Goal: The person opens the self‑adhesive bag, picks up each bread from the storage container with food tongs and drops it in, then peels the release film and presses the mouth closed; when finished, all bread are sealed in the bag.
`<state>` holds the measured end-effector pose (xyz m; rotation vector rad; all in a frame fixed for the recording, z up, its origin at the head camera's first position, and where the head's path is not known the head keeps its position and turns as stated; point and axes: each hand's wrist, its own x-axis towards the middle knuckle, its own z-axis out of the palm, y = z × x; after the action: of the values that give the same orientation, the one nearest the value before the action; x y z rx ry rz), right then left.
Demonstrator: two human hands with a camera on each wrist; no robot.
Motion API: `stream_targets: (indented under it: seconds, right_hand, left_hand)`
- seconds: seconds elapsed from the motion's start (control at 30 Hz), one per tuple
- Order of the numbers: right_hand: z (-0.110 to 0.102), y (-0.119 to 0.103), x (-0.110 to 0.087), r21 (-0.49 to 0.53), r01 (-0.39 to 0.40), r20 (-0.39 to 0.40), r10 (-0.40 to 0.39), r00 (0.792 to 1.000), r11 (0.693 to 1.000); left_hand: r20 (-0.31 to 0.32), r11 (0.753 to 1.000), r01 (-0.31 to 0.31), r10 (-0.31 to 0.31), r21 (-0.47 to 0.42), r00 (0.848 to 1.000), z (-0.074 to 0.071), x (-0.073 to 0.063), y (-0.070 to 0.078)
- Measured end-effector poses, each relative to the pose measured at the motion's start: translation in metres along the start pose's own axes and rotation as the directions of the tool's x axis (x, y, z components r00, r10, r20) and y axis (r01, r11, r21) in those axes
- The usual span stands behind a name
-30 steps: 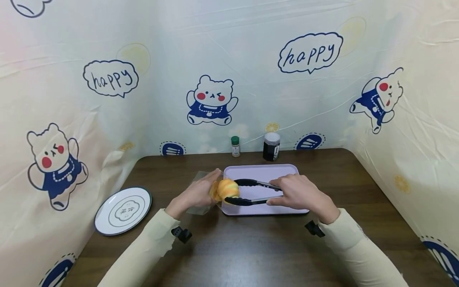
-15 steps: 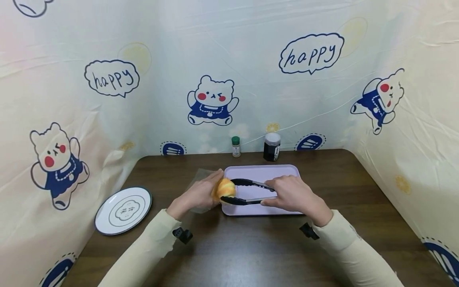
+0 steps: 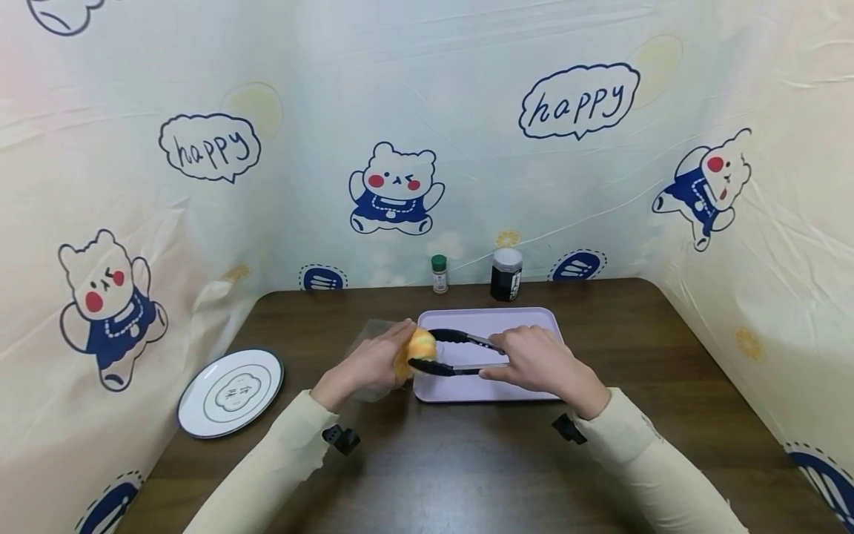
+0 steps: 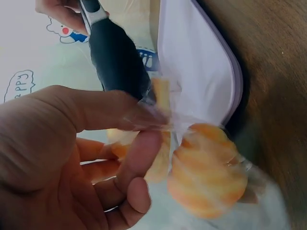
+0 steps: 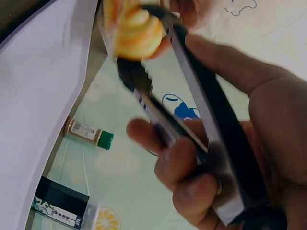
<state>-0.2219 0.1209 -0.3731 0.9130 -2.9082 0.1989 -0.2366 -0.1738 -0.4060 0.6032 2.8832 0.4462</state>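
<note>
My left hand (image 3: pixel 376 362) pinches the rim of a clear plastic bag (image 3: pixel 373 328) between thumb and index finger. One swirled yellow-orange bread roll (image 4: pixel 208 175) lies inside the bag in the left wrist view. My right hand (image 3: pixel 540 362) grips black-tipped metal tongs (image 3: pixel 460 368). Between the tongs' tips is a second bread roll (image 5: pixel 139 36), at the bag's mouth beside my left hand. In the left wrist view, my left fingers partly cover this second roll. How far it is inside the bag I cannot tell.
A lilac tray (image 3: pixel 494 319) lies beneath the tongs on the dark wooden table (image 3: pixel 454 460). Behind it stand a green-capped shaker bottle (image 3: pixel 439 274) and a black jar with a pale lid (image 3: pixel 506 274). A white plate (image 3: pixel 200 400) sits at the left.
My right hand and the tongs have moved left, bringing the roll closer against my left hand and the bag. My left hand has barely shifted.
</note>
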Motion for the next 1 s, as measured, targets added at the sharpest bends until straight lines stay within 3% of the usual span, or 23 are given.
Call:
stream_targets:
  seconds: [0.13, 0.37, 0.63, 0.83, 1.0]
  right_hand:
    - [0.0, -0.001, 0.0, -0.024, -0.005, -0.008, 0.005, 1.0, 1.0]
    - [0.002, -0.009, -0.001, -0.119, 0.089, -0.074, -0.098, 0.992, 0.989]
    - [0.008, -0.013, 0.002, -0.038, 0.019, -0.035, -0.021, 0.999, 0.999]
    - [0.01, -0.01, 0.002, -0.088, 0.054, -0.075, -0.061, 0.995, 0.995]
    - [0.011, -0.008, -0.001, -0.081, 0.033, -0.063, -0.038, 0.997, 0.996]
  left_hand:
    - [0.002, 1.0, -0.008, 0.008, -0.001, 1.0, 0.0, 0.001, 0.0]
    - [-0.03, 1.0, 0.007, -0.007, 0.014, 1.0, -0.001, 0.006, 0.002]
    - [0.021, 1.0, 0.023, -0.023, 0.013, 1.0, -0.001, 0.004, 0.006]
    - [-0.015, 1.0, 0.02, -0.02, 0.02, 1.0, -0.004, 0.004, 0.002]
    - [-0.046, 0.999, 0.019, -0.018, 0.027, 0.999, -0.004, 0.008, -0.003]
